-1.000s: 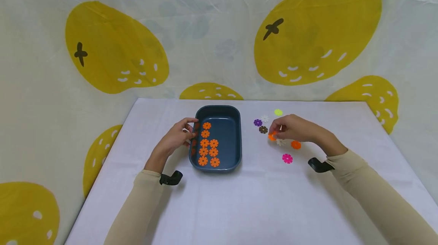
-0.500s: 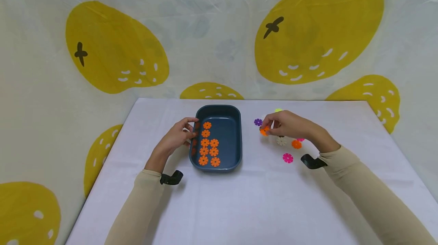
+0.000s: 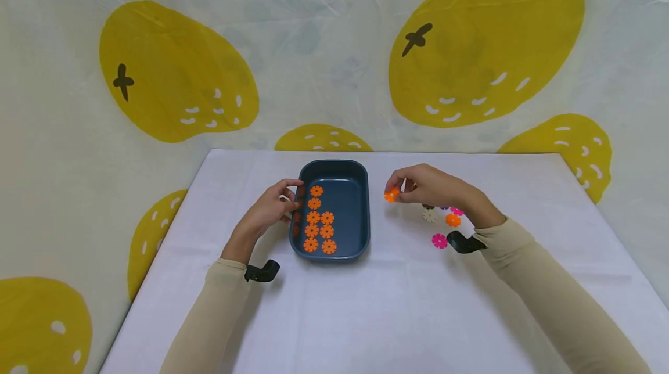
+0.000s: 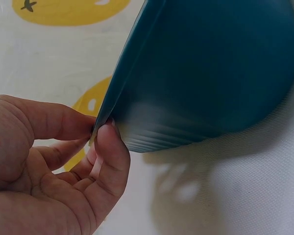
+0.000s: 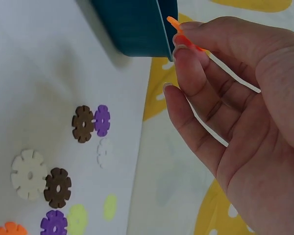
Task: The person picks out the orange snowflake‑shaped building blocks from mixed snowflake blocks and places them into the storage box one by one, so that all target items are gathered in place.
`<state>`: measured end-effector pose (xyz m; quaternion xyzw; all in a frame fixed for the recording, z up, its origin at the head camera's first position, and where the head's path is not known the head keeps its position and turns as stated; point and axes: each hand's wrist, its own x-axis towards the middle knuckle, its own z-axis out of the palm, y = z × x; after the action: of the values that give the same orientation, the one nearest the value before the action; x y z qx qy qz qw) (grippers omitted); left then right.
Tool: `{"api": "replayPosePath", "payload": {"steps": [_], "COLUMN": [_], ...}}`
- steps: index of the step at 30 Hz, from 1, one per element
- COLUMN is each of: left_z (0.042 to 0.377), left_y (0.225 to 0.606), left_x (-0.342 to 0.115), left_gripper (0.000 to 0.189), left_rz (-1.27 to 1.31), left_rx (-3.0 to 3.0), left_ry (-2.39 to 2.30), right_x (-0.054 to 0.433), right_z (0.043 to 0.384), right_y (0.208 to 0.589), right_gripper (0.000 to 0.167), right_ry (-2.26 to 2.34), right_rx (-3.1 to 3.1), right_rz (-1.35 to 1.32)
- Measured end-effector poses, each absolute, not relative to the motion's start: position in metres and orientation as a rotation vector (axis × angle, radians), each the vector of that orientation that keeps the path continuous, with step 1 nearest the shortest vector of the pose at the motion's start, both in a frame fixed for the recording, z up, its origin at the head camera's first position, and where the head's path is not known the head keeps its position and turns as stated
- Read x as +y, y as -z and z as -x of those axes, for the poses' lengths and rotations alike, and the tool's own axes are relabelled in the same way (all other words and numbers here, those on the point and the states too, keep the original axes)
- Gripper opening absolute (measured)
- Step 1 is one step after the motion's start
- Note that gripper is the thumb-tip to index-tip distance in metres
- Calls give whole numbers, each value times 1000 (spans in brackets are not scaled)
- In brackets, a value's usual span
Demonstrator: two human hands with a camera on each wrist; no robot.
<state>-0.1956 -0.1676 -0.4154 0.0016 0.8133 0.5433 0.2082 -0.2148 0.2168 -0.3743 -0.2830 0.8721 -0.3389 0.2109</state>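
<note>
My left hand (image 3: 263, 211) grips the left rim of a dark blue rectangular tray (image 3: 351, 217); the left wrist view has the tray wall (image 4: 186, 63) between its fingertips. Several orange slotted discs (image 3: 312, 218), flower-like, lie in the tray along its left side, in two columns. To the right of the tray, my right hand (image 3: 431, 185) pinches another orange slotted disc (image 3: 391, 195) above the table. In the right wrist view that disc (image 5: 174, 23) shows edge-on between thumb and fingertip, near the tray's corner.
Loose slotted discs lie on the white table (image 3: 366, 316) under and beside my right hand: cream (image 3: 430, 215), orange (image 3: 453, 220) and pink (image 3: 439, 241). Brown (image 5: 82, 124), purple (image 5: 102, 120) and pale yellow ones (image 5: 77, 219) show in the right wrist view. A patterned curtain (image 3: 324, 60) hangs behind.
My right hand has lifted the orange disc from among the loose discs and carried it left towards the tray. The left hand and the tray have stayed in place.
</note>
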Motion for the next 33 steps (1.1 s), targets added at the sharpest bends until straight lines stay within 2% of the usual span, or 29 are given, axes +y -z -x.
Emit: {"api": "replayPosePath", "payload": {"steps": [33], "left_z": [196], "left_y": [415], "left_x": [-169], "left_gripper": [54], "left_rz": [-16], "left_rx": [2267], "left_ry": [-1505], "right_x": [173], "right_z": [228], "right_y": [368], "right_gripper": [24], "right_ry": [874], "right_rx": [2357], "right_rz": [937]}}
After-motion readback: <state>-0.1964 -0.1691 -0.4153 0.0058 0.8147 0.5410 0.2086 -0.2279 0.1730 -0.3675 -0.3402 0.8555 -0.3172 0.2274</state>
